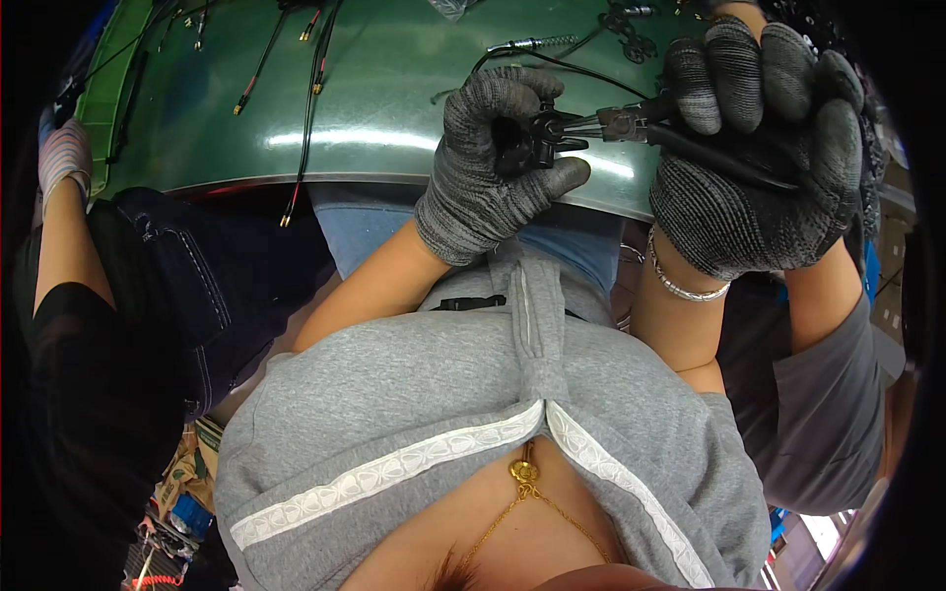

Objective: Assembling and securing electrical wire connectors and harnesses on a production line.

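Note:
My left hand [473,197], in a grey knit glove, is closed around a small black plastic part [542,138], with thumb and fingers curled about it. Thin wires run from the part toward a pair of pliers [623,124] with dark handles. My right hand [739,222], gloved alike and wearing a bracelet at the wrist, grips those handles. The jaws are at the wires, just right of the black part; whether they are clamped on them is too small to tell. A black cable [601,74] passes behind both hands.
The green tabletop [374,89] carries several black-and-red cables [313,118] with brass-coloured ends, some hanging over the near edge. A spring-like metal piece [537,43] lies behind my hands. A co-worker's striped-glove hand [65,158] is at left; another person's arm [826,291] is close at right.

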The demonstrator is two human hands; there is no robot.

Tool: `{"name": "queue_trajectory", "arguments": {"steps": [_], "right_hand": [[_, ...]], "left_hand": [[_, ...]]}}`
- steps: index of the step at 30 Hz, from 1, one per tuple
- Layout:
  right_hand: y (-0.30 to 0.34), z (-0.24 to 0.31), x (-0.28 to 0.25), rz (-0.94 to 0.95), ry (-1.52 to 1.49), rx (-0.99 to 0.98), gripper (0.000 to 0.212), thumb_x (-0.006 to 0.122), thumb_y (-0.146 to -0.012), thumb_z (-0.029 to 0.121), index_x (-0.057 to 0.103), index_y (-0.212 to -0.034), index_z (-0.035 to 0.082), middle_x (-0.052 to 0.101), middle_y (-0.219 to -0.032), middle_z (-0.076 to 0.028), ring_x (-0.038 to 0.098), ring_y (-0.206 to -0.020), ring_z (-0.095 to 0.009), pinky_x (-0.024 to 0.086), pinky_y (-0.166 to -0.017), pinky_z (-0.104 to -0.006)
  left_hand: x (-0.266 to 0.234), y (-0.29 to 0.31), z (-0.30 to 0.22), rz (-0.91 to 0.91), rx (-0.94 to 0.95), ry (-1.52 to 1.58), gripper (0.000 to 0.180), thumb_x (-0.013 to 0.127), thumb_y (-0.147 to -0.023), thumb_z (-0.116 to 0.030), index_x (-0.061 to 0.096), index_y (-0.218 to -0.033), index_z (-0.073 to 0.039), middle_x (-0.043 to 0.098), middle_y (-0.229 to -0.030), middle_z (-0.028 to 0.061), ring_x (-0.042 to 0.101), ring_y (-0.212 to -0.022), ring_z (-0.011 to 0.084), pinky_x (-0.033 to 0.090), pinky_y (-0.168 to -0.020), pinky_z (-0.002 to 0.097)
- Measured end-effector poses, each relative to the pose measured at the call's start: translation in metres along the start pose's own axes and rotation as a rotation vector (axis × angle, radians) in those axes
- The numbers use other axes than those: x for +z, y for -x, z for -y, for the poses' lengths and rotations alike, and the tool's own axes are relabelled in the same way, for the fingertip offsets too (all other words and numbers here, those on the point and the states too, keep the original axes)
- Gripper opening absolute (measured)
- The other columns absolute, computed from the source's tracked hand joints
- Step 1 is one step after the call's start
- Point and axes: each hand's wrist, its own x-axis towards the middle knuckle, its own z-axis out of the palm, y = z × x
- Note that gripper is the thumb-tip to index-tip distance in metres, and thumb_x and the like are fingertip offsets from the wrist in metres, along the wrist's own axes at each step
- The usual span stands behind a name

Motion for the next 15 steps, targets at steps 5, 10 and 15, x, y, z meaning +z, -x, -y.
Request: {"name": "queue_trajectory", "arguments": {"steps": [5,10,15], "right_hand": [[0.002,-0.017,0.007,0.028,-0.037,-0.071,0.039,0.045,-0.095,0.027,0.053,-0.129,0.009,0.052,-0.107,-0.007,0.049,-0.091,-0.020,0.045,-0.078,-0.0350],[0.005,-0.017,-0.001,0.026,-0.080,-0.043,0.037,0.051,-0.095,0.024,0.054,-0.125,0.004,0.057,-0.111,-0.012,0.057,-0.095,-0.018,0.050,-0.080,-0.0333],[0.016,-0.048,-0.024,0.068,-0.311,0.071,0.036,0.057,-0.094,0.022,0.055,-0.123,0.000,0.060,-0.114,-0.015,0.063,-0.098,-0.017,0.054,-0.080,-0.0318]], "left_hand": [[-0.005,0.004,-0.001,-0.038,-0.038,-0.011,0.062,0.083,-0.071,-0.008,0.040,-0.115,-0.015,0.052,-0.119,0.0163,0.053,-0.117,0.0254,0.053,-0.092,0.0370],[-0.005,0.000,-0.002,0.005,-0.006,-0.105,0.052,0.082,-0.072,-0.009,0.046,-0.109,-0.011,0.052,-0.120,0.0156,0.055,-0.114,0.0250,0.054,-0.092,0.0359],[-0.008,0.001,-0.012,-0.018,-0.111,-0.135,0.039,0.081,-0.072,-0.009,0.054,-0.099,-0.008,0.056,-0.116,0.0126,0.060,-0.106,0.0233,0.055,-0.087,0.0346]]}}
